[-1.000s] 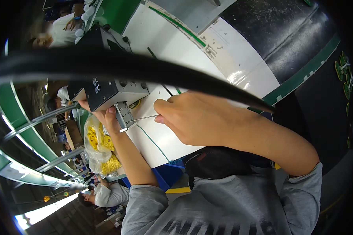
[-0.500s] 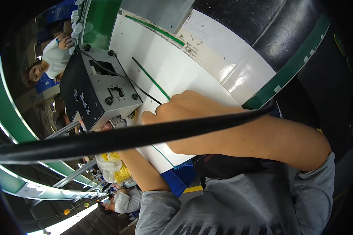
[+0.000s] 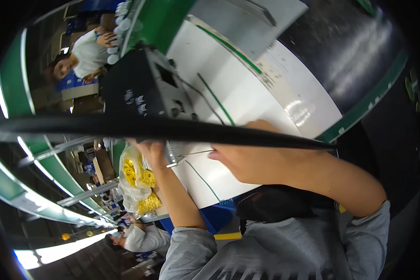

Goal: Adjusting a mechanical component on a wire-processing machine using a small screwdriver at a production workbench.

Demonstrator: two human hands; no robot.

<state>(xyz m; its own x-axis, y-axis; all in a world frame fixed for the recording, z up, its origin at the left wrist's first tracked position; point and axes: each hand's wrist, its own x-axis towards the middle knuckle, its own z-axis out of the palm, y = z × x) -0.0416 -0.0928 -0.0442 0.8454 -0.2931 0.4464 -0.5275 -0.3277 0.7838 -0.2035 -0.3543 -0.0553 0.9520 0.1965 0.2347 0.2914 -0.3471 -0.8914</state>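
A black and grey boxy machine point(image 3: 130, 86) stands on the white worktop, with openings and knobs on its grey end. My left hand point(image 3: 152, 151) is at its near lower edge, beside a small metal part point(image 3: 173, 156); a dark band hides some of its fingers, so its grip is unclear. To the right, my right hand point(image 3: 252, 161) is closed, palm down. A thin grey wire-like rod point(image 3: 196, 153) runs from its fingertips toward the metal part. The same band covers the back of this hand.
Across the view stretches the blurred black band point(image 3: 79, 128). A black cable point(image 3: 200, 95) and green strips point(image 3: 217, 100) lie on the white worktop point(image 3: 247, 98). Bags of yellow parts point(image 3: 137, 175) sit left of my left forearm. Another person point(image 3: 86, 56) is across at upper left.
The view has shifted, placing the machine farther right in it. My right hand has drawn back from the machine, and the thin rod now shows at its fingertips. More of my left hand is visible.
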